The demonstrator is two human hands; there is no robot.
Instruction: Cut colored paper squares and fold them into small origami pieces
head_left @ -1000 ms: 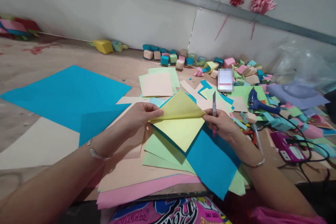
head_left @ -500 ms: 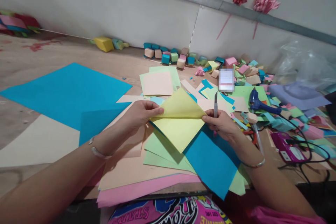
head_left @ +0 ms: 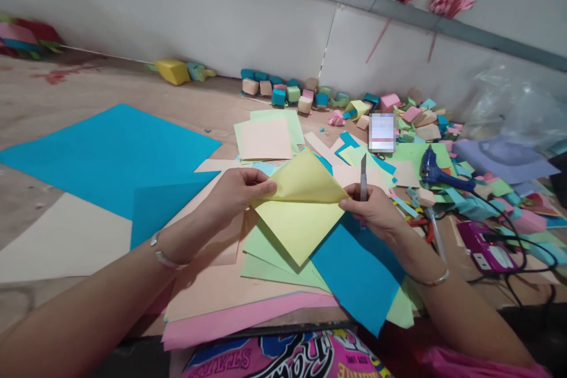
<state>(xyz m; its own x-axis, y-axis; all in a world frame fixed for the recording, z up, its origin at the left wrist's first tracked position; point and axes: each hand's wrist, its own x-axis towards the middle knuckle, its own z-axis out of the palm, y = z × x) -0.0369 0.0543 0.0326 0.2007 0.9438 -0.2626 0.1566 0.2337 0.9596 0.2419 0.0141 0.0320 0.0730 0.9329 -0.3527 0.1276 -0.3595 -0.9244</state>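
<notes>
Creased yellow paper sheet (head_left: 297,229): at centre. Left hand (head_left: 241,192) pinches its nine-o'clock corner; right hand (head_left: 375,208), its three-o'clock corner plus a craft knife (head_left: 363,189). Apparent step: folding; next move calls for blade (head_left: 364,163) kept clear. Beyond, two o'clock: glue gun (head_left: 437,175).

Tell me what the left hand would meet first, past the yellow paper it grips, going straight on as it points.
Likely the right hand, which pinches the yellow paper at its opposite corner and holds a knife. The left hand points that way; depth is uncertain from one view.
</notes>
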